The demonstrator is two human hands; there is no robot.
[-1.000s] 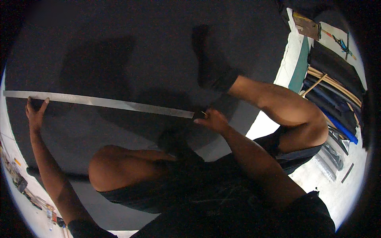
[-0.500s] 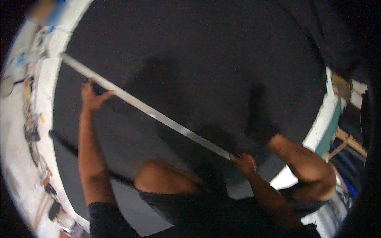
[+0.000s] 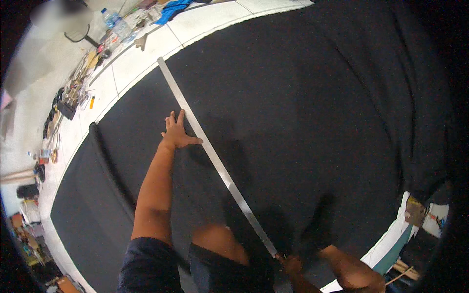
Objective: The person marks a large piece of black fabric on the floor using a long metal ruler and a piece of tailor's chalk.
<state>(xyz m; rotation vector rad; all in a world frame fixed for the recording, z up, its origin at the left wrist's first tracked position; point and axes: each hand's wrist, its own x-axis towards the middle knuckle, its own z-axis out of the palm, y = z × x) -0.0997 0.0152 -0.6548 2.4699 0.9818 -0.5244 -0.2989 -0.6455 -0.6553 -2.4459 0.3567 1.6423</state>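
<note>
A long straight metal ruler [image 3: 218, 168] lies slantwise across a wide sheet of black fabric [image 3: 303, 97]. Its far end reaches the fabric's edge. My left hand [image 3: 177, 133] rests beside the ruler with fingers spread, thumb and a fingertip touching its left edge. At the near end of the ruler is my right hand [image 3: 292, 265], its fingers closed. Something small and dark shows at those fingers, but I cannot make it out. My bent knee [image 3: 217, 241] and lower leg [image 3: 354, 273] are on either side of the ruler's near end.
A dark ridge or roll [image 3: 110, 161] runs along the fabric's left. Beyond the fabric is a white tiled border [image 3: 146, 63] with plastic bottles [image 3: 117, 27], a blue cloth [image 3: 172, 10], a yellow-orange lighter-like piece [image 3: 92, 102] and clutter. Folds [image 3: 405, 97] run down the right side.
The view has turned, so the ruler now looks steeper and more of the left clutter shows. My left hand remains spread against the ruler; my right hand is still at its near end.
</note>
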